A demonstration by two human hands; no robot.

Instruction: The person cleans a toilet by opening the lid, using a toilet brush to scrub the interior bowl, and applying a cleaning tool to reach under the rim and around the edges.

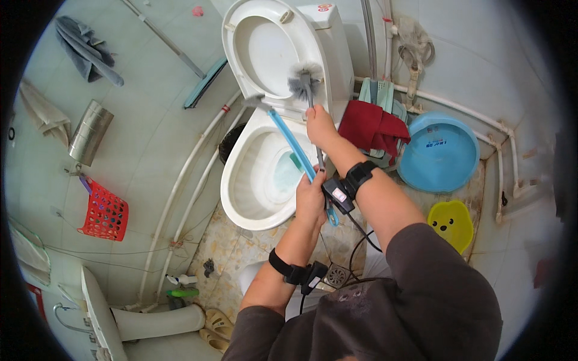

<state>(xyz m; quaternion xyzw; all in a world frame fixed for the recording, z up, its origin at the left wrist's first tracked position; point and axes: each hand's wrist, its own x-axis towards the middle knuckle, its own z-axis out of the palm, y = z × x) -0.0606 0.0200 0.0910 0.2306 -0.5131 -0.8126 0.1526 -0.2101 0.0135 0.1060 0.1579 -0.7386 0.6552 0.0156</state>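
Observation:
My left hand grips the light blue handle of a toilet brush, whose grey head is at the upper left. The lower end of a grey-handled toilet brush also runs into this hand. My right hand is closed around that grey handle higher up, below its round grey-and-white bristle head. Both brushes are over the white toilet bowl, with bluish water inside. A small green piece shows beside the blue handle. The lid and seat are raised against the tank.
To the right are a dark red cloth, a blue basin and a yellow basin. A squeegee leans at the left, near wall pipes. A red basket hangs there. Cables trail from my wrist straps.

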